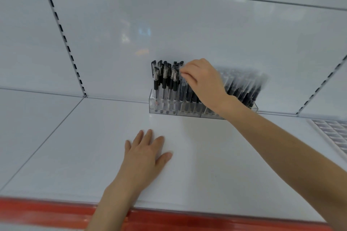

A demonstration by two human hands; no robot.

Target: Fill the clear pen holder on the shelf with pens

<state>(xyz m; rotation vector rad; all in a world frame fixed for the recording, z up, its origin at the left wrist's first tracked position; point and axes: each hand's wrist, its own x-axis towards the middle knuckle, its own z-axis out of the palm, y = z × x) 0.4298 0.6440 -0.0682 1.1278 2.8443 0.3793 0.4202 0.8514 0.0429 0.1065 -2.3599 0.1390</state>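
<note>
A clear pen holder point(163, 108) stands at the back of the white shelf point(93, 146), against the rear panel. Several black-capped pens point(165, 78) stand upright in its left part, and more dark pens point(244, 88) lean in its right part. My right hand point(202, 80) reaches over the middle of the holder, its fingertips pinched on the top of a pen point(181, 80) among the standing ones. My left hand point(144, 154) lies flat on the shelf in front of the holder, fingers spread, holding nothing.
A red strip point(47, 212) runs along the shelf's front edge. A white gridded tray point(332, 133) lies at the right edge of the shelf. Slotted uprights point(62, 32) run up the back wall on the left and right.
</note>
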